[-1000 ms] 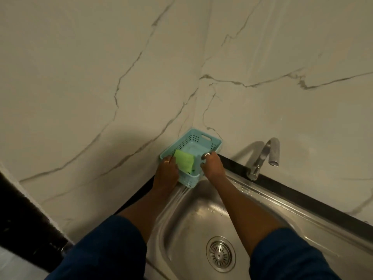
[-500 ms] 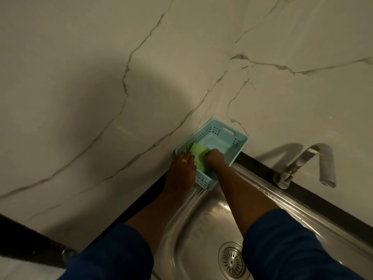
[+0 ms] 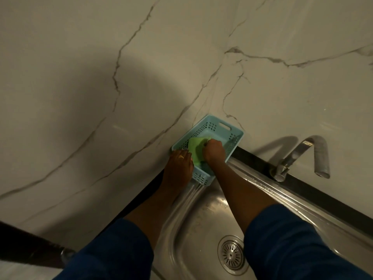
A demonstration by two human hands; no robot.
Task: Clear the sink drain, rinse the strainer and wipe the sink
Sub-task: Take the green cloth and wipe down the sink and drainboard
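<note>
Change: the right hand (image 3: 214,151) has left the near rim of the basket (image 3: 226,128) and gone inside it; a second ago both hands sat on that rim
Right grip: clenched on the green sponge (image 3: 194,150), knuckles up, inside the basket
Left grip: the left hand (image 3: 178,168) lies on the basket's near-left corner, probably steadying it; I cannot tell from this angle whether the fingers hook the rim
Meaning: looks like fetching the wiper; wiping of the sink (image 3: 201,219) not yet begun
Strainer (image 3: 232,253): seated in the drain on the basin floor, well apart from both hands
Basket: tucked at the sink's back-left corner, against the marbled wall (image 3: 101,77)
Around: tap (image 3: 310,152) on the back ledge to the right, no water seen running
In the way: basket walls hem the sponge; blue sleeves (image 3: 292,239) hide part of the basin
</note>
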